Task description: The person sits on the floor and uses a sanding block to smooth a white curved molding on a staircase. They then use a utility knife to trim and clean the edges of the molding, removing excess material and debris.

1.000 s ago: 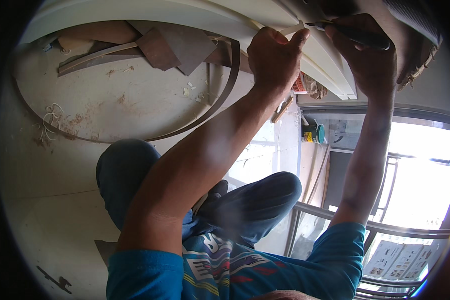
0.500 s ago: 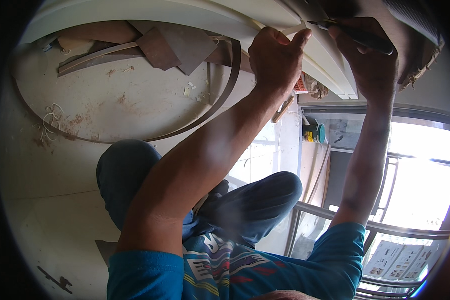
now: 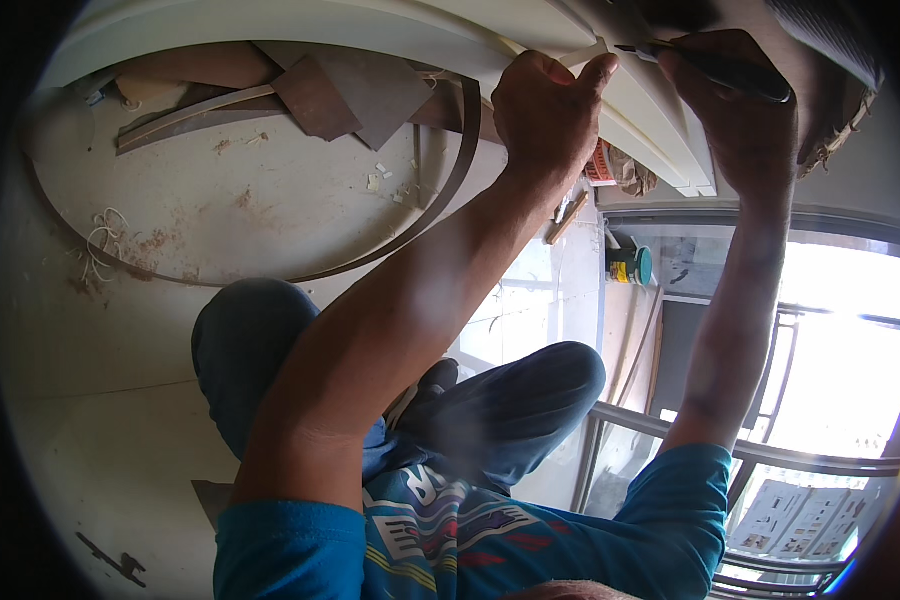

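At the top of the view, my left hand [image 3: 548, 112] is closed, its thumb and forefinger pinching a thin white strip [image 3: 586, 52]. The strip's free end sticks out past the thumb. Just to the right, my right hand [image 3: 752, 130] grips a dark-handled knife [image 3: 738, 76], its slim tip pointing left toward the strip's end. A narrow gap separates the tip from the strip. Long white boards [image 3: 660, 125] with grooved edges run behind and beneath both hands. My curled fingers hide the rest of the strip.
On the pale floor to the left lies a curved dark band [image 3: 465, 140] around brown board offcuts [image 3: 320, 95], dust and scraps. A small wooden stick [image 3: 567, 218] and a green-lidded tub [image 3: 642, 266] are right of centre. Window frames [image 3: 830, 465] line the right side.
My left hand has shifted slightly left, the strip's end still pinched. The knife in my right hand stays almost where it was.
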Demonstrator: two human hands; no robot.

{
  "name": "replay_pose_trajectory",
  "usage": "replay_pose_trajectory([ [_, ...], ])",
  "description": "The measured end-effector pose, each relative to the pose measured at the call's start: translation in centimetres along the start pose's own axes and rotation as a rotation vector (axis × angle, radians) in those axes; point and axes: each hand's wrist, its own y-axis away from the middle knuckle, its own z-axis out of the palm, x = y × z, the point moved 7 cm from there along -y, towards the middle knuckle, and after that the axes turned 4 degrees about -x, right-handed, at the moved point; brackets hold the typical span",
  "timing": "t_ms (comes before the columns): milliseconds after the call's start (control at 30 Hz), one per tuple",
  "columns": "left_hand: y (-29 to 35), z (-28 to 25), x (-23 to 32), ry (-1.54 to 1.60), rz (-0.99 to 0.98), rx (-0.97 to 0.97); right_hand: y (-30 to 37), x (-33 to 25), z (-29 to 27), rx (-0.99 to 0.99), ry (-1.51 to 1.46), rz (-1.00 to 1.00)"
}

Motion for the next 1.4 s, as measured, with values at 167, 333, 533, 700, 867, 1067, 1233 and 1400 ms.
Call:
replay_pose_trajectory([
  [167,-0.4,0.2,-0.8,0.058,-0.002,-0.002,-0.1,-0.6,-0.2,-0.025,-0.043,0.019],
  [333,-0.6,0.3,-1.2,0.046,0.035,0.007,0.1,-0.7,0.1,-0.007,0.234,-0.129],
  [533,-0.7,0.6,-1.6,0.086,0.016,0.019,0.5,0.0,0.7,0.008,-0.058,-0.078],
  [700,-0.9,0.2,-1.6,0.056,0.041,0.045,0.1,-2.0,0.6,-0.036,-0.135,0.015],
  [867,-0.6,0.3,-1.1,0.054,0.023,0.036,-0.1,-1.6,0.1,-0.073,0.015,0.056],
  [1067,-0.8,0.2,-1.1,0.034,0.022,0.032,0.0,-1.0,0.1,-0.055,-0.095,-0.151],
  [1233,-0.8,0.2,-1.3,0.044,0.049,0.012,0.8,-2.1,-0.9,-0.044,0.244,-0.186],
  [1400,1.3,-0.4,1.0,-0.243,0.493,-0.002,4.6,-1.6,-6.4,0.279,0.101,-0.043],
])
